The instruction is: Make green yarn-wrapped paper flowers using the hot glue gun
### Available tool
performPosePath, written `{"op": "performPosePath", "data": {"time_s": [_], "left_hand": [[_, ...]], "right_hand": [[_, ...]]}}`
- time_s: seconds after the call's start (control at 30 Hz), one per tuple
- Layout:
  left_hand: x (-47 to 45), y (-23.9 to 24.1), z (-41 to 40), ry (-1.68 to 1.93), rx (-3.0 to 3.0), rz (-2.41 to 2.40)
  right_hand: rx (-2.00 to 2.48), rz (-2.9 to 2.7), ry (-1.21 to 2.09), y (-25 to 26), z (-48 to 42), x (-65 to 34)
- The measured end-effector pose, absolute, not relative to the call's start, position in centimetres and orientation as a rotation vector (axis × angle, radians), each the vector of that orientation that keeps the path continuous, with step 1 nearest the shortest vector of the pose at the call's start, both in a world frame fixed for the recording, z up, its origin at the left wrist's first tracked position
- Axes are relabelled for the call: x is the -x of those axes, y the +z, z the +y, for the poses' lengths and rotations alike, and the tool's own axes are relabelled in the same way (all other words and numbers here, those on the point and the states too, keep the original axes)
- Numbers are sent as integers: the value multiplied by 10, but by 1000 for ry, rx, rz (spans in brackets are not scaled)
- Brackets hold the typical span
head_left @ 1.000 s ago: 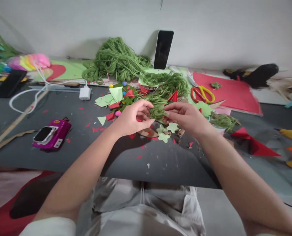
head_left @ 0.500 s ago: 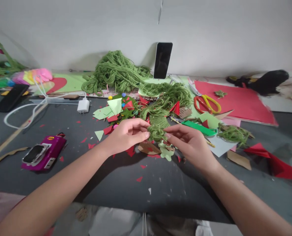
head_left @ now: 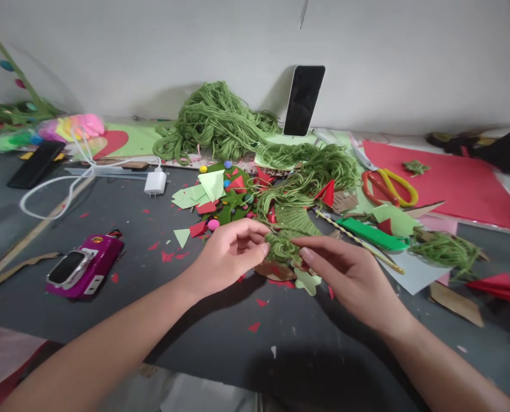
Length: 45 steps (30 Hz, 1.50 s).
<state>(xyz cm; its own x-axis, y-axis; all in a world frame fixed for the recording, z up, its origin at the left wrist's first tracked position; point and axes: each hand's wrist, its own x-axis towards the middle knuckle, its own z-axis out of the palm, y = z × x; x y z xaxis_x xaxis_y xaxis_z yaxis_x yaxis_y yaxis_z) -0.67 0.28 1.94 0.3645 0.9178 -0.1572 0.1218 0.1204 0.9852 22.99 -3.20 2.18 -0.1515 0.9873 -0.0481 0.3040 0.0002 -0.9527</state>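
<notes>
Both my hands meet over a small clump of green yarn [head_left: 283, 245] near the middle of the dark table [head_left: 220, 332]. My left hand [head_left: 233, 252] pinches the clump from the left with thumb and fingers closed on it. My right hand [head_left: 349, 274] grips it from the right with its fingertips. The clump trails back into a larger tangle of green yarn [head_left: 306, 177]. Under the hands lie a brown cardboard piece [head_left: 276, 270] and pale green paper cut-outs [head_left: 307, 281].
A big heap of green yarn [head_left: 216, 123] and a phone [head_left: 303, 100] lean at the wall. Scissors [head_left: 387, 186] lie on red paper [head_left: 456, 186]. A green comb [head_left: 372, 233], a magenta device [head_left: 85, 266], a white charger [head_left: 155, 182] and paper scraps lie around.
The view has shifted, so everything sits further right. My hands stay closed on the yarn clump and have drawn slightly nearer to me.
</notes>
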Motion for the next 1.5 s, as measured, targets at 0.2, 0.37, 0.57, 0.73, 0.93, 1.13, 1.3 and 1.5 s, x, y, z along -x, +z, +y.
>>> {"op": "performPosePath", "data": {"time_s": [0.2, 0.37, 0.57, 0.73, 0.93, 1.13, 1.3, 1.5], "left_hand": [[-1, 20, -11, 647, -1178, 952], [-3, 26, -16, 603, -1075, 965], [-4, 26, -19, 608, -969, 935], [-12, 26, -31, 518, -904, 900], [-10, 27, -34, 452, -906, 875], [-9, 29, -28, 513, -885, 883], [0, 37, -14, 607, -998, 917], [7, 34, -5, 651, -1086, 941]], "right_hand": [[1408, -1630, 1200, 18, -27, -235], [1398, -1653, 1259, 23, -28, -240], [1274, -1856, 1018, 21, -28, -252], [1175, -1949, 931, 30, -25, -268], [1073, -2100, 880, 34, -26, -269], [1028, -2174, 737, 33, -30, -263], [1122, -2134, 538, 28, -33, -259], [1085, -2145, 485, 23, -31, -253]]}}
